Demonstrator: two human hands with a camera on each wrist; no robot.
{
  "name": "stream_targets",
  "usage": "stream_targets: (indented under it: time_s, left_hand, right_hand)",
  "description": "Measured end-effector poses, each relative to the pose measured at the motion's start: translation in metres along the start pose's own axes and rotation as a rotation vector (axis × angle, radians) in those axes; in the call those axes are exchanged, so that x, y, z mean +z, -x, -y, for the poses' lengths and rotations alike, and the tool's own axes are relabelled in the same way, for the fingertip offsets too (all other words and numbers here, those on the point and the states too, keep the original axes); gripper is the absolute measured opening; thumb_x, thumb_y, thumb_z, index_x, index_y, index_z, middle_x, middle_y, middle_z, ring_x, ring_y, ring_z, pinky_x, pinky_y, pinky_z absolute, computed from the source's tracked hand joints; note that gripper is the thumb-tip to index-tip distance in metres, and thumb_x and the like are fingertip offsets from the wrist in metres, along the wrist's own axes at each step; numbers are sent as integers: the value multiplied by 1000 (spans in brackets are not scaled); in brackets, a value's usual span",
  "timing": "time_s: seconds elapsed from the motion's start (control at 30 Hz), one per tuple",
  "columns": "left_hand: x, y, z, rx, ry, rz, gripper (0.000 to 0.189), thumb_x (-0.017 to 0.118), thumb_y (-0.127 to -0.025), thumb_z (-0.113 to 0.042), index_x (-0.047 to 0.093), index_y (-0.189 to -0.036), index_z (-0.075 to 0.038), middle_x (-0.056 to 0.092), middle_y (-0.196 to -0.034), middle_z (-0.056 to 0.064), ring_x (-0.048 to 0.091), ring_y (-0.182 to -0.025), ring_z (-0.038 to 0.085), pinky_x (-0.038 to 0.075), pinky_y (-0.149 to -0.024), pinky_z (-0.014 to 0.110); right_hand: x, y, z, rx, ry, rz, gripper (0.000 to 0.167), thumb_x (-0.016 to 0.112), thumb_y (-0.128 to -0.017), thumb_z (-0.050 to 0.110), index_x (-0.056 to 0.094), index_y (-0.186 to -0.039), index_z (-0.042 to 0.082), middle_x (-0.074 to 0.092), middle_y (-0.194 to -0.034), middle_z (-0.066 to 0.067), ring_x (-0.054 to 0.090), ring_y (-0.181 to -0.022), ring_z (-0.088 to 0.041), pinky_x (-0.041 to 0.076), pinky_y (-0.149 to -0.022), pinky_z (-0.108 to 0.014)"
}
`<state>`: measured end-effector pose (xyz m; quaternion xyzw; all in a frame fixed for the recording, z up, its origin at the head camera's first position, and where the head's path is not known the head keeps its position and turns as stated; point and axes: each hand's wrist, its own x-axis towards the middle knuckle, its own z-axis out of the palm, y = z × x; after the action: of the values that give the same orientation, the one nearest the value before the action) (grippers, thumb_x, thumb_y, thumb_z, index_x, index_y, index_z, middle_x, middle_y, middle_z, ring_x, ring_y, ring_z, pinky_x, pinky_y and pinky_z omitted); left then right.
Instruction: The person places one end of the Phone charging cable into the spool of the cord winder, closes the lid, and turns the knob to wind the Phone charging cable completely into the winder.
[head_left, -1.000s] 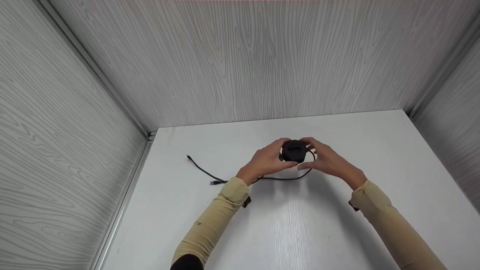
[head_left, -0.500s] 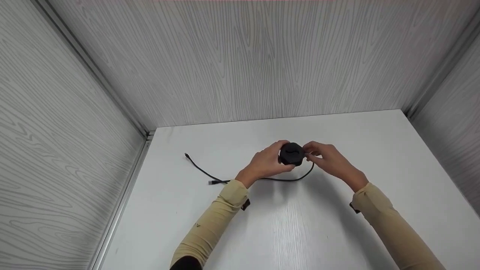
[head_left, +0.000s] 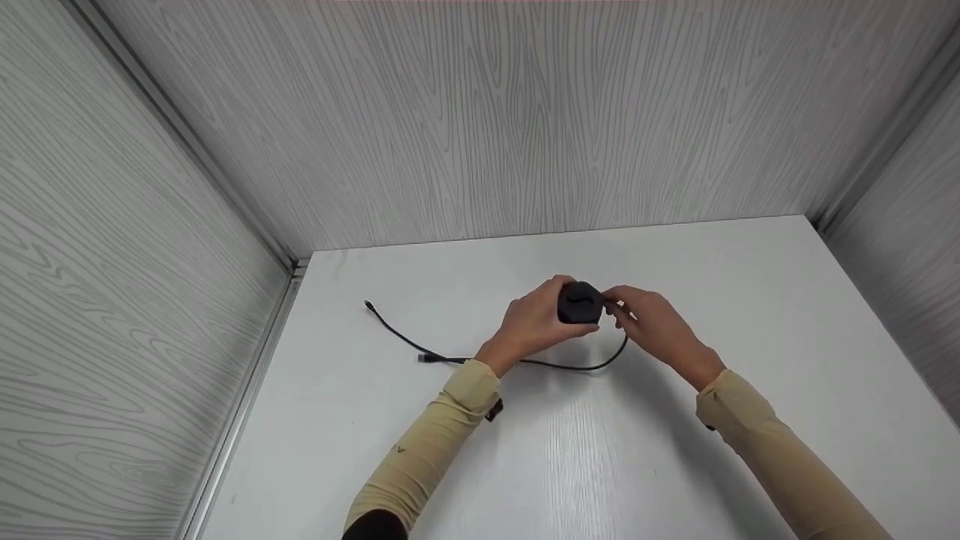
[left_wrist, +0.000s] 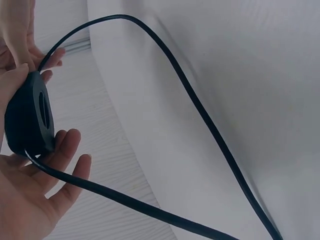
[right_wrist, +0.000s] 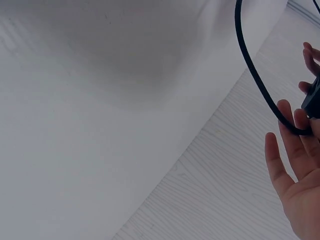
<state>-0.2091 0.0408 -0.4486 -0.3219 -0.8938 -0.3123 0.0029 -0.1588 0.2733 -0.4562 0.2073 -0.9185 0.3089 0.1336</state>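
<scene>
With the black case (head_left: pixel 580 303) already raised over the tabletop (head_left: pixel 750 315) in our left hand's (head_left: pixel 534 319) grip, and our right hand (head_left: pixel 654 321) pinching the cable (head_left: pixel 562 367) just right of it, we judge the loose length toward the left unfinished.

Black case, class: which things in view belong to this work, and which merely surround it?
Part of the work:
black case, held by the left hand
black cable, pinched by the right hand beside the case

Merely around it:
white table
wood-grain back panel
</scene>
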Motion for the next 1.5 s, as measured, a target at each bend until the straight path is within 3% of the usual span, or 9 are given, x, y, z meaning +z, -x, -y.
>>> stream_targets:
  time_s: [0.33, 0.63, 1.17, 1.5]
  left_hand:
    - [1, 1, 4, 9, 18, -34, 71, 81, -86, -59, 56, -140, -21, 70, -132, -4, 69, -114, 12, 59, -94, 41]
    - [2, 8, 3, 6, -41, -55, 72, 80, -85, -62, 56, -139, -22, 69, -133, -6, 69, -115, 11, 59, -94, 41]
    - [5, 14, 10, 24, -32, -77, 69, 82, -84, -61, 58, -137, -23, 70, -131, -8, 70, -113, 9, 59, -93, 37]
    - [5, 17, 12, 52, -23, -78, 70, 82, -83, -62, 58, -137, -23, 70, -131, -7, 70, -114, 9, 59, -93, 37]
  right_hand:
    - [3, -1, -7, -54, 21, -22, 28, 56, -104, -6, 69, -124, 9, 68, -96, -6, 68, -74, -19, 55, -66, -29]
    - [6, 3, -16, -172, 75, -13, 51, 55, -92, -25, 72, -130, 5, 58, -93, -4, 65, -75, -16, 54, -64, -27]
    - [6, 8, -18, -161, 54, 48, 62, 53, -91, -26, 68, -140, 8, 61, -97, -4, 65, -74, -16, 53, -64, -28]
    - [6, 10, -22, -183, 57, 79, 64, 52, -93, -24, 65, -145, 11, 55, -92, -2, 53, -71, -4, 47, -61, -23]
